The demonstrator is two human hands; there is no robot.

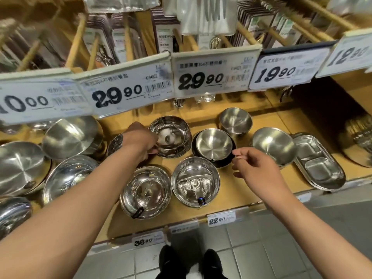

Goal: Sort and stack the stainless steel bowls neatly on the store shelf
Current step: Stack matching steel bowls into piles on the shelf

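Several stainless steel bowls sit on a wooden store shelf [237,198]. My left hand [141,143] grips the left rim of a shiny bowl [171,137] near the middle back. My right hand [253,168] hovers with fingers apart, holding nothing, just right of a brushed bowl nested in a black one [213,146]. Two shiny bowls stand at the front, one left [146,191] and one right [195,181]. A small brushed bowl [235,121] is at the back, another brushed bowl [271,147] at the right.
Larger bowls [70,135] crowd the shelf's left side. A stack of divided steel trays [318,164] lies at the right. Price tags [213,74] hang from the upper shelf edge overhead. Grey tiled floor [261,248] and my black shoes are below.
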